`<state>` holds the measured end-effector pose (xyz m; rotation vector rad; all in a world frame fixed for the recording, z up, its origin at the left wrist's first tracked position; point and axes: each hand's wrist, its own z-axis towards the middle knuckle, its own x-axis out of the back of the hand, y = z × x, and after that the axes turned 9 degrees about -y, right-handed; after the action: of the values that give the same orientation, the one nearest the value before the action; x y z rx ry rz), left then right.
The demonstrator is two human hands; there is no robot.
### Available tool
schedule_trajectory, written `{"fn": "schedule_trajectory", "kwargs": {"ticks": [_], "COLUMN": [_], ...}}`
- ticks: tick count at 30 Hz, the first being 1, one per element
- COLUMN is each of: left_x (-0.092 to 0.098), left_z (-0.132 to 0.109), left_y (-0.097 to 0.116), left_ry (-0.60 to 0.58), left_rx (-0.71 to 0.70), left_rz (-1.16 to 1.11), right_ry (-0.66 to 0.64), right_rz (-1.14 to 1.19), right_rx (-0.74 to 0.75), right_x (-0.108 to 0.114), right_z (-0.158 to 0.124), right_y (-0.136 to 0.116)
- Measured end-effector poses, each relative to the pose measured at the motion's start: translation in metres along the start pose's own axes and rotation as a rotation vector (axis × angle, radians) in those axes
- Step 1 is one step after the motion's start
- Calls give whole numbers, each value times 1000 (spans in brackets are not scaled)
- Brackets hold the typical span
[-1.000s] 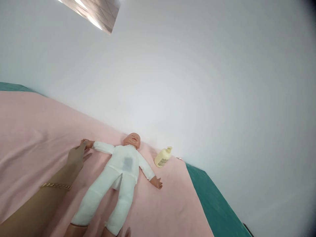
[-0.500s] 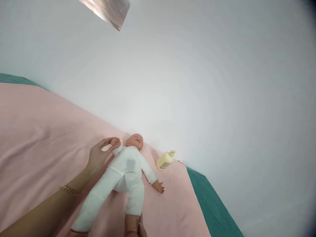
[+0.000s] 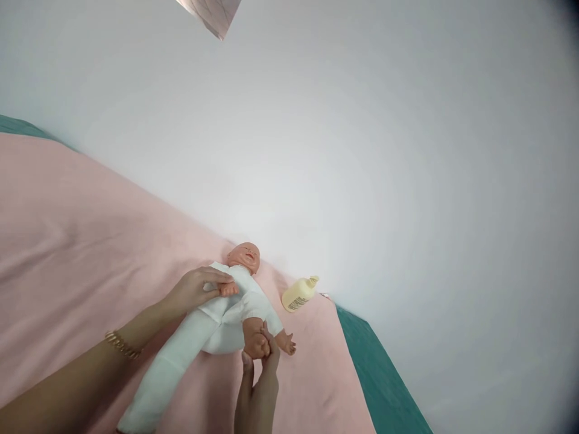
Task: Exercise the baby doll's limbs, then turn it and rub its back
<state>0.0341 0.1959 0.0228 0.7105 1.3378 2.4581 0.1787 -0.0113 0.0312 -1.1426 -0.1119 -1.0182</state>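
A baby doll [image 3: 230, 310] with a white cloth body lies on its back on a pink sheet [image 3: 90, 229]. My left hand [image 3: 199, 288], closed, grips one of the doll's hands and holds that arm bent across its chest. My right hand [image 3: 262, 380] is closed around the foot of one doll leg, which is lifted and bent up toward the belly. The doll's other arm rests outstretched on the sheet, and its other leg lies straight toward me. Beside the doll stands a pale yellow pump bottle [image 3: 298, 294], touched by neither hand.
A white wall [image 3: 362, 150] rises directly behind the sheet. Green covering [image 3: 375, 367] shows past the sheet's right edge and at the far left. A shiny pinkish quilted object [image 3: 217, 15] juts in at the top.
My left hand has brought the doll's arm inward from its side onto the chest. My right hand has raised the doll's foot, folding that leg up toward the belly.
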Motion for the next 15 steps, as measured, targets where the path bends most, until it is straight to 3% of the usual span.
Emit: {"fn": "schedule_trajectory", "kwargs": {"ticks": [5,11,15], "left_x": [4,22,36], "left_z": [-5,-6,-6], "left_y": [3,13,4], "left_ry": [31,316,531], "left_rx": [24,242,297], "left_rz": [-98,-400,-624], "right_ry": [-13,-25,-45], "right_rz": [16,-1,-3], "right_rx": [28,38,42], "right_x": [-2,-9,-27], "right_z": [0,-1,30], "right_y": [9,7,0]}}
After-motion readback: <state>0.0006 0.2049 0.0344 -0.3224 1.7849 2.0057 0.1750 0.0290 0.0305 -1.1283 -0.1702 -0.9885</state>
